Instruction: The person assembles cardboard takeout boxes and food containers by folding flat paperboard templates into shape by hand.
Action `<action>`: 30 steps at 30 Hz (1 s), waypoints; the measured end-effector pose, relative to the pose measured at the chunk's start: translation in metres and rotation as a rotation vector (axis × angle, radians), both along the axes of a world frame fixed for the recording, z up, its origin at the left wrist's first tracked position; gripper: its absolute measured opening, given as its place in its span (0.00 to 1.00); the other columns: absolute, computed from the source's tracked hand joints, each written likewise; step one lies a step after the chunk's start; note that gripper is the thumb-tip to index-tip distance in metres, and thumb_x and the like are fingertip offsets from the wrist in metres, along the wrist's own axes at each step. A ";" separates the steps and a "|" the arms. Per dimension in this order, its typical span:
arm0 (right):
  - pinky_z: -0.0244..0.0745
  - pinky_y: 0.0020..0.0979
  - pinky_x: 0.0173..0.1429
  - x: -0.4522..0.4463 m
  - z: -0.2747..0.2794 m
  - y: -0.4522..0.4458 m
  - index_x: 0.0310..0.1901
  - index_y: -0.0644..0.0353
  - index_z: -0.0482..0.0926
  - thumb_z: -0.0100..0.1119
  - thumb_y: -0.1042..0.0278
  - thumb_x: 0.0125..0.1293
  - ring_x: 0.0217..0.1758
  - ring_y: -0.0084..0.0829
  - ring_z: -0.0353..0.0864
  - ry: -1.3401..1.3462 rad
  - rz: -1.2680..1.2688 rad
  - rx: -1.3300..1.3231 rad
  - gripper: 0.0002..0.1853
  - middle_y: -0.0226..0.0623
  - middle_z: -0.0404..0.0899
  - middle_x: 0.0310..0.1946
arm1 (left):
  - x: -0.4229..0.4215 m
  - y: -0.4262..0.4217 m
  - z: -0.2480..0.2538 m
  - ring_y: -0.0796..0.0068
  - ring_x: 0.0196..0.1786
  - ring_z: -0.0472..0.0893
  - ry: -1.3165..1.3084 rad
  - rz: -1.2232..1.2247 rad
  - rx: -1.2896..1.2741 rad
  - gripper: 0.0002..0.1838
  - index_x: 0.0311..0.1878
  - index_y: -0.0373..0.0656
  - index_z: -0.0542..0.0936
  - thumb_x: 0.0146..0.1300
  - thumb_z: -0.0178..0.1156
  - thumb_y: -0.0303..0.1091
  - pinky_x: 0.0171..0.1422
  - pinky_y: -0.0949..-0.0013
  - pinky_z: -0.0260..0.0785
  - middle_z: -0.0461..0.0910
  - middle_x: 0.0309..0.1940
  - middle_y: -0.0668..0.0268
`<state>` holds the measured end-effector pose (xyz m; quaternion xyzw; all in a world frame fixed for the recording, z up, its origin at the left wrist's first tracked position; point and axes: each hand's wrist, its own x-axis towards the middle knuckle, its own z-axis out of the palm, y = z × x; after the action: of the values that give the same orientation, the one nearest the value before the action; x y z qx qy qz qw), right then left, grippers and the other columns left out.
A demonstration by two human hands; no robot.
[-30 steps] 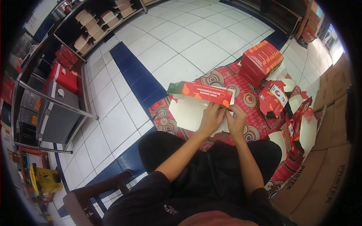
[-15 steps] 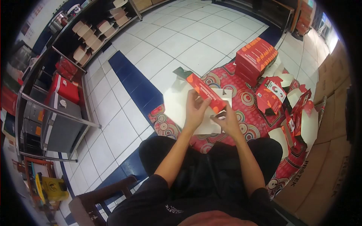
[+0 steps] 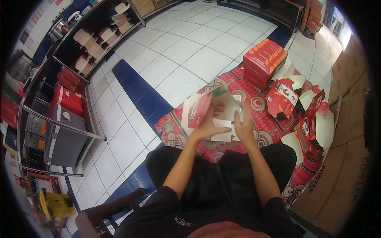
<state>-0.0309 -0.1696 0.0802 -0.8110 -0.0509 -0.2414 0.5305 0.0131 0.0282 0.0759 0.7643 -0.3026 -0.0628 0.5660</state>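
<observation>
In front of my lap is a partly folded red-and-white cardboard food box point(image 3: 194, 113); its left red panel stands up and is smeared by motion. My left hand point(image 3: 207, 126) reaches into it from the near side, thumb stretched to the right and fingers extended by the inner face of the red panel. At the right white side of the box, my right hand point(image 3: 245, 125) has bent fingers on the cardboard edge. The box's lower white part lies over the red patterned cloth point(image 3: 174, 133).
A stack of red printed cartons point(image 3: 260, 65) stands at the cloth's far right. Opened boxes point(image 3: 282, 98) lie nearer, beside brown cardboard cartons point(image 3: 337, 166). A metal-framed shelf unit point(image 3: 65, 123) is at the left, and a wooden chair point(image 3: 93, 214) is at lower left.
The flat-folded red piece held between my fingers has been opened out to the left, with its white inside showing. My left hand has moved lower and into it.
</observation>
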 end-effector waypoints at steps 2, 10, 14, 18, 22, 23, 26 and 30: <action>0.86 0.42 0.54 -0.002 0.004 0.007 0.75 0.62 0.77 0.54 0.82 0.76 0.51 0.46 0.91 -0.030 0.085 -0.059 0.27 0.48 0.83 0.59 | 0.001 0.001 -0.011 0.57 0.76 0.74 0.068 0.058 -0.084 0.53 0.81 0.39 0.59 0.59 0.83 0.38 0.79 0.51 0.72 0.69 0.74 0.55; 0.88 0.41 0.50 0.009 -0.022 0.024 0.67 0.64 0.79 0.69 0.78 0.74 0.52 0.36 0.91 -0.079 -0.011 0.247 0.21 0.44 0.87 0.52 | 0.007 -0.005 -0.027 0.68 0.59 0.86 0.284 0.511 -0.411 0.18 0.64 0.37 0.81 0.80 0.68 0.37 0.64 0.64 0.81 0.85 0.59 0.61; 0.92 0.27 0.39 0.011 -0.033 0.020 0.60 0.67 0.78 0.73 0.78 0.72 0.44 0.28 0.90 0.195 -0.007 0.803 0.19 0.43 0.87 0.52 | -0.015 -0.020 -0.006 0.68 0.60 0.87 -0.072 0.536 -0.080 0.11 0.59 0.43 0.87 0.79 0.68 0.34 0.63 0.64 0.81 0.87 0.61 0.63; 0.93 0.29 0.41 0.008 -0.037 0.021 0.64 0.70 0.78 0.72 0.78 0.73 0.48 0.29 0.90 0.226 0.038 0.778 0.21 0.43 0.87 0.54 | -0.024 -0.012 -0.002 0.69 0.57 0.89 -0.838 0.543 0.474 0.17 0.63 0.41 0.87 0.75 0.71 0.32 0.58 0.64 0.82 0.90 0.56 0.60; 0.93 0.31 0.47 0.002 -0.025 0.030 0.69 0.71 0.79 0.71 0.79 0.73 0.57 0.31 0.89 0.044 0.052 0.513 0.25 0.43 0.87 0.60 | -0.016 -0.018 0.005 0.73 0.51 0.90 0.005 0.475 -0.296 0.15 0.59 0.38 0.89 0.73 0.74 0.33 0.55 0.66 0.80 0.92 0.50 0.62; 0.92 0.31 0.49 0.001 -0.024 0.030 0.71 0.71 0.80 0.71 0.79 0.73 0.59 0.31 0.89 0.042 0.055 0.419 0.26 0.44 0.86 0.62 | -0.013 -0.017 0.002 0.73 0.51 0.90 0.004 0.476 -0.295 0.15 0.59 0.38 0.89 0.73 0.74 0.33 0.55 0.66 0.80 0.92 0.50 0.62; 0.92 0.33 0.51 0.002 -0.028 0.027 0.67 0.68 0.83 0.71 0.82 0.70 0.56 0.32 0.91 0.050 0.049 0.378 0.24 0.45 0.85 0.65 | -0.012 -0.016 -0.002 0.73 0.50 0.90 0.104 0.461 -0.394 0.11 0.54 0.36 0.90 0.71 0.74 0.26 0.55 0.66 0.81 0.93 0.48 0.63; 0.91 0.34 0.51 -0.002 -0.011 0.020 0.64 0.65 0.86 0.70 0.84 0.68 0.54 0.36 0.92 -0.079 0.094 0.085 0.23 0.46 0.85 0.64 | -0.028 -0.007 0.022 0.74 0.49 0.90 -0.159 0.514 -0.139 0.10 0.54 0.37 0.90 0.73 0.72 0.30 0.55 0.67 0.80 0.93 0.46 0.64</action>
<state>-0.0333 -0.1500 0.0687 -0.7745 -0.0996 -0.2498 0.5726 -0.0146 0.0217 0.0978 0.7779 -0.1461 0.1640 0.5887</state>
